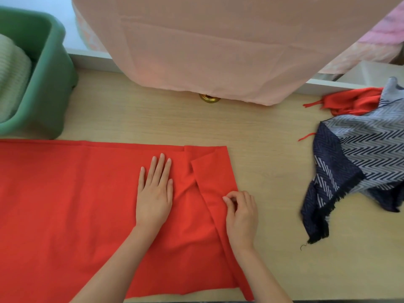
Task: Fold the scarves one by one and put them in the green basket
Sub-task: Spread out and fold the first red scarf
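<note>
A large red scarf [65, 204] lies spread across the wooden table, running off the left edge of view. My left hand [154, 195] rests flat on it, fingers apart, pressing the cloth down. Just to the right, my right hand [240, 217] pinches a raised fold of the same scarf near its right end, where the fabric is creased and doubled over. The green basket [52, 88] stands at the far left, with a pale ribbed folded scarf [11, 77] inside it.
A crumpled navy and grey zigzag scarf [354, 162] lies at the right, over another red scarf [354, 101]. Pink cloth [207, 51] hangs down at the back, over a small brass object [208, 98]. Bare wooden table [269, 149] shows between the scarves.
</note>
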### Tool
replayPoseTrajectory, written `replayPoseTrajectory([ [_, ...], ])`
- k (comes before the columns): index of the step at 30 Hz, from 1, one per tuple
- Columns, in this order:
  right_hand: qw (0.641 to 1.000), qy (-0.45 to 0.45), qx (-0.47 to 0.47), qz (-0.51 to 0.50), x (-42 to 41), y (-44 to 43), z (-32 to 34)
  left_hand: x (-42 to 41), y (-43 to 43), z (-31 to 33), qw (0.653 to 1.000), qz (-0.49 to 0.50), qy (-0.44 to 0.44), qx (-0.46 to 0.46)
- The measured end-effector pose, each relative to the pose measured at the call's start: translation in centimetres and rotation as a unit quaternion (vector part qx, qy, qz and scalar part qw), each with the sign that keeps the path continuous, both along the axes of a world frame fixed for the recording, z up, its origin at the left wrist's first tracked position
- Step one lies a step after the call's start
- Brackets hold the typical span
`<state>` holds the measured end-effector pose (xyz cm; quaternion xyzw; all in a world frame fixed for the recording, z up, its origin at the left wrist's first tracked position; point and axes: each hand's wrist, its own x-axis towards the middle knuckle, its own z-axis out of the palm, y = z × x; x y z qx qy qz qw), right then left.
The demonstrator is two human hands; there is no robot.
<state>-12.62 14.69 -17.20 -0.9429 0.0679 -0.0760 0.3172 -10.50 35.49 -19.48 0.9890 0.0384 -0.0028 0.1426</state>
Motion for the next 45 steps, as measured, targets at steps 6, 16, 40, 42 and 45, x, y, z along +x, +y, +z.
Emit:
replayPoseTrajectory([
  [6, 0.984, 0.025, 0.098, -0.148, 1.3, -5.3, 1.6, 0.1, 0.1, -0.2, 1.000, -0.003, 0.005, 0.005],
  [16, 0.980, 0.104, 0.032, -0.167, 3.9, -8.9, 2.9, 0.2, 0.0, -0.3, 1.000, -0.010, -0.010, -0.018],
  [40, 0.972, 0.087, -0.077, 0.205, 14.2, -5.8, 1.9, 7.7, 1.2, 1.6, 0.986, -0.032, -0.107, -0.127],
  [42, 0.971, 0.095, -0.073, 0.209, 14.5, -5.7, 1.9, 7.6, 1.1, 1.7, 0.985, -0.040, -0.095, -0.138],
  [45, 0.966, 0.125, -0.050, 0.220, 14.8, -5.8, 1.8, 8.1, 1.3, 1.8, 0.984, -0.049, -0.076, -0.153],
])
